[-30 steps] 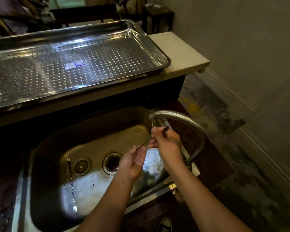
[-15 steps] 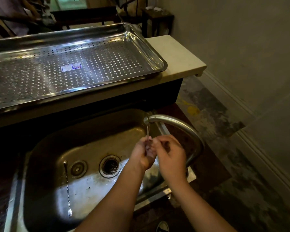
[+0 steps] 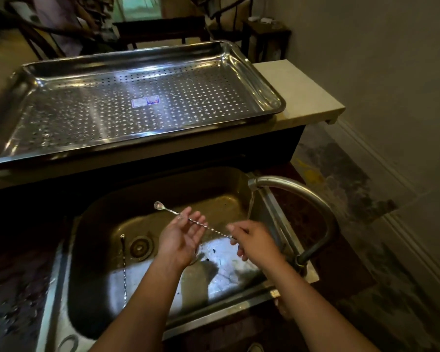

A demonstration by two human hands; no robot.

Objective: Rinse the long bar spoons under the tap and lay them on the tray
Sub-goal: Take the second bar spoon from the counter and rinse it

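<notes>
Lying on the sink (image 3: pixel 239 304) floor, a second bar spoon (image 3: pixel 124 270) sits well to the left of both hands, its handle running toward the person beside the small drain cap (image 3: pixel 140 247). Further right, the left hand (image 3: pixel 182 238) is cupped palm up with its fingers (image 3: pixel 188 214) released; the twisted shaft of the held bar spoon (image 3: pixel 188 219) crosses just above them, and whether it touches them cannot be told. The spoon's bowl sticks out beyond the left fingers to the upper left, over the basin. Its other end is pinched in the fingers (image 3: pixel 235 231) of the right hand (image 3: pixel 255 243), which grasps the spoon there. Just right of that hand, a thin stream of water falls from the mouth of the curved tap (image 3: pixel 302 196). Beyond both hands, on the pale counter (image 3: pixel 302 92), the perforated steel tray (image 3: pixel 272 102) carries only a small sticker (image 3: pixel 145 101) at its middle, well apart from either spoon.
</notes>
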